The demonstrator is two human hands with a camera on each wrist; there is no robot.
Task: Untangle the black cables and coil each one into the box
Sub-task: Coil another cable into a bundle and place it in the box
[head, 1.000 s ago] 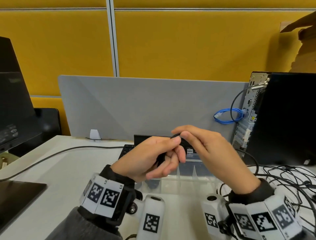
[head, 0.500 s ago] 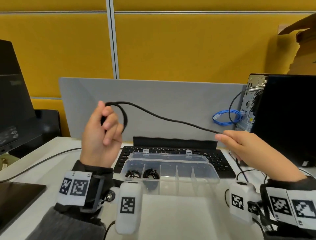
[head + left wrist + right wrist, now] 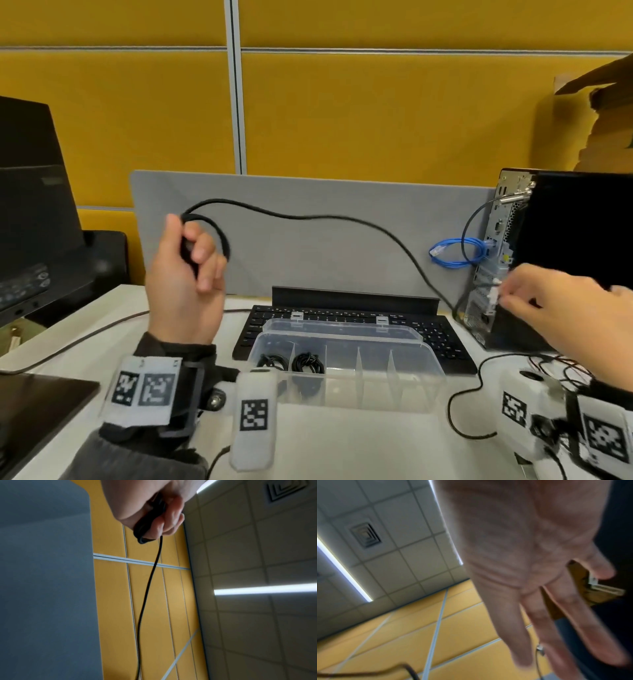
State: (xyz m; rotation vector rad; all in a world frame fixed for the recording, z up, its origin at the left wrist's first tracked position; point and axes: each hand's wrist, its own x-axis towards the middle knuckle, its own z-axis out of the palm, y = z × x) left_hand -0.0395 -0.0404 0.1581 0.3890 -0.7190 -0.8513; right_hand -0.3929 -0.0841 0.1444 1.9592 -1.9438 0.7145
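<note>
Compared with half a second ago: no longer stretched taut between the two hands, the thin black cable (image 3: pixel 329 219) now sagging in a loose arc from upper left down toward the back of the black computer tower (image 3: pixel 579 260). Right hand (image 3: pixel 561 308) no longer pinching it, having dropped lower and further right, beside the tower's rear panel. Left hand (image 3: pixel 186 274) staying raised in much the same spot.

Left hand gripping the cable, fingers (image 3: pixel 164 520) curled round a small coiled loop and a thicker black end piece, the free length hanging out below the fist in the left wrist view. Right hand lying open, fingers (image 3: pixel 518 628) nearly straight and spread, holding nothing; fingertips near the white connectors on the tower, contact not clear through the blur.

Sitting on the white surface (image 3: pixel 359 445) just in front of the black keyboard (image 3: pixel 438 339): the clear plastic divided box (image 3: pixel 346 390), lid open, two small coiled black cables (image 3: pixel 291 363) lying in its two left compartments. More tangled black cables (image 3: pixel 548 366) lying on the surface at the right.
</note>
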